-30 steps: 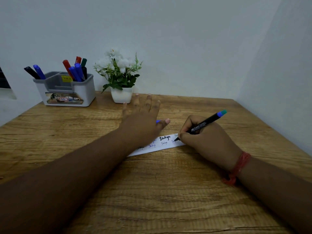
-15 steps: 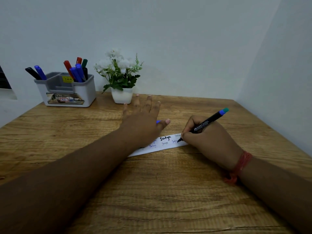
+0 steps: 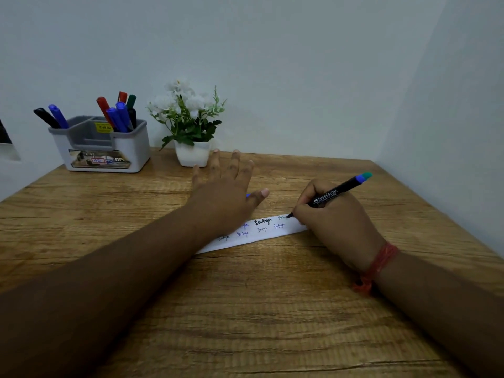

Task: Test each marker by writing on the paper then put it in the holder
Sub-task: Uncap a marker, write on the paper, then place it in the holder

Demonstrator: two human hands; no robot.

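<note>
A narrow white paper strip (image 3: 261,236) lies on the wooden table (image 3: 245,309), covered with several handwritten words. My right hand (image 3: 335,219) grips a black marker (image 3: 335,192) with a blue-green end, its tip touching the strip's right part. My left hand (image 3: 226,192) lies flat with straight fingers on the strip's left part, hiding it. A small blue piece (image 3: 248,195) peeks out beside the left thumb. The grey-and-white holder (image 3: 125,156) stands at the back left with several red, blue, green and black markers (image 3: 120,113) in it.
A white pot with white flowers (image 3: 191,124) stands just right of the holder, close behind my left fingertips. Walls close the table at the back and on the right. A red thread band circles my right wrist (image 3: 379,266).
The marker tip has moved a little to the right along the paper, leaving a new word. My left hand has stayed put.
</note>
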